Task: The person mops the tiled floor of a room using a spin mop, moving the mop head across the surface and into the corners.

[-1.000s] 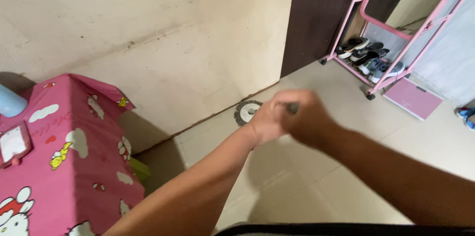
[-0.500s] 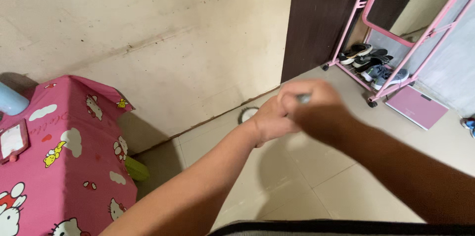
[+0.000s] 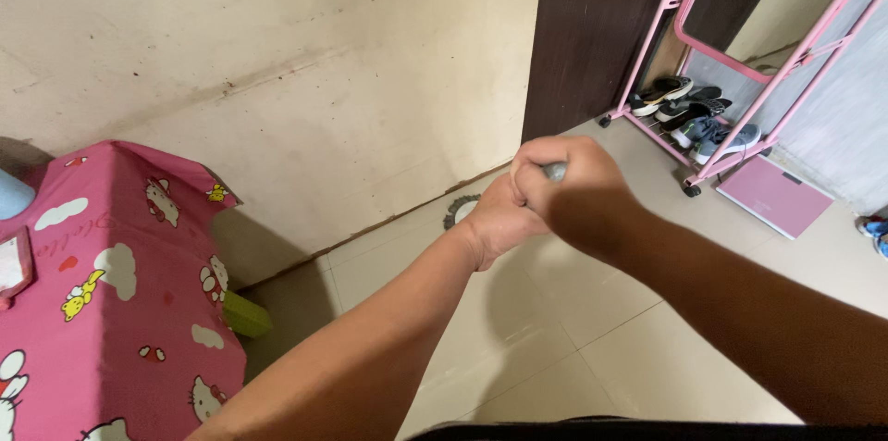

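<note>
Hands are held out in front of the body, pressed together above the tiled floor (image 3: pixel 518 348); the right hand (image 3: pixel 578 196) is curled into a fist around a small grey object (image 3: pixel 554 172), of which only a short rounded end is seen between thumb and forefinger; the left hand (image 3: pixel 498 217) is tucked under and against the right, its fingers hidden, so it cannot be told whether it also grips the object or merely braces the fist. The grey object is judged small, light and stiff, easily enclosed by one palm; its smooth end suggests some slipperiness, so a full wrap around its body is thought the safest hold; its whole shape cannot be made out. It lies inside the right fist, just above the left hand. A pink patterned cloth (image 3: pixel 120 256) is seen at left, a pink shoe rack (image 3: pixel 703 117) beyond.
</note>
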